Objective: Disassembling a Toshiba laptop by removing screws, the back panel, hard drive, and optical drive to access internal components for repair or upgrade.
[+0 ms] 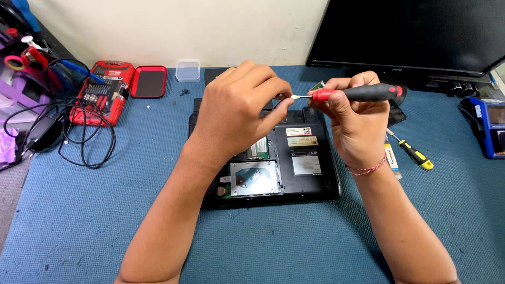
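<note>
Your left hand (236,113) hovers over the opened black laptop (273,158), fingertips pinching the tip of the red-and-black screwdriver (357,93) that your right hand (350,123) grips level. White and tan rectangular labels (302,152) sit below.

Head camera, looking steeply down from close range.
It faces away from the wearer over the blue tabletop (79,221), forearms entering from the near edge, a monitor (421,31) and wall at the far side.

Red-and-black screwdriver (357,93), black laptop (310,173), blue mat (105,210), yellow-handled screwdriver (415,155), red case (149,82)
</note>
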